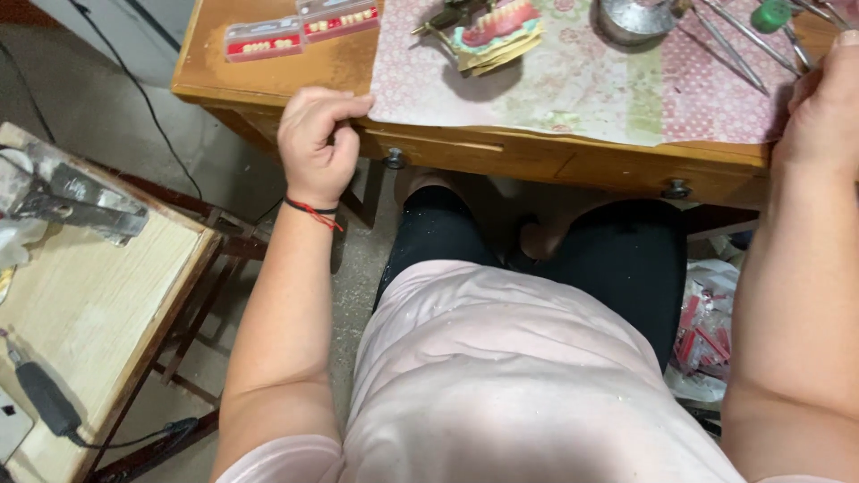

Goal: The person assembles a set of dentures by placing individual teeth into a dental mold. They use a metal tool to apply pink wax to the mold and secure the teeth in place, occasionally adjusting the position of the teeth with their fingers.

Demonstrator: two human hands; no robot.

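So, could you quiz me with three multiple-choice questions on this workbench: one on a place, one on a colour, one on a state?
1. Where does the left hand rest?
A. on the desk's front edge
B. on the side table
C. in the lap

2. What colour is the wrist band?
A. blue
B. red and black
C. white

3. How is the desk drawer?
A. pulled fully out
B. removed
C. closed

Answers: 1 A, its fingers curl over the wooden desk edge. 2 B, a thin red and black cord. 3 C, its front sits flush.
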